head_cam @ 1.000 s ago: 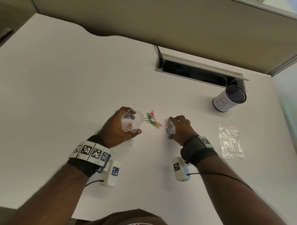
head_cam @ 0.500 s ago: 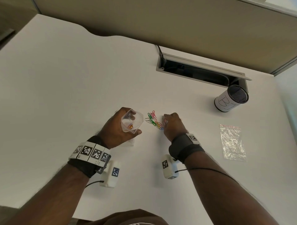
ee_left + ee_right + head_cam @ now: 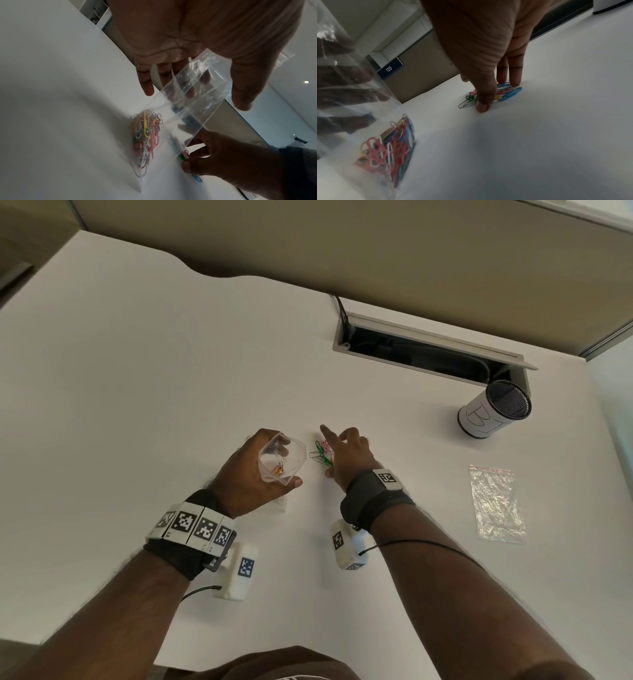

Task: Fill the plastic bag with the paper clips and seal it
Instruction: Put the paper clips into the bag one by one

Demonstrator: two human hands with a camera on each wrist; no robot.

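1. Your left hand [image 3: 251, 474] grips the plastic bag [image 3: 282, 462], mouth open.
2. Your right hand [image 3: 346, 455] pinches loose paper clips [image 3: 498, 93] on the desk [image 3: 171, 388], just beside the bag.
3. Only your wrist views show the bag's many clips [image 3: 145, 135] and a blue one [image 3: 197, 178] under your right hand.

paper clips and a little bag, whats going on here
A person is filling a small clear plastic bag with coloured paper clips. Their left hand holds the bag open, standing on the white desk, with a bunch of clips already at its bottom. The right hand is down on the loose paper clips just beside the bag, thumb and fingers gathering them. A second bag lies flat off to the right, near a mesh cup. The bag is not yet sealed.
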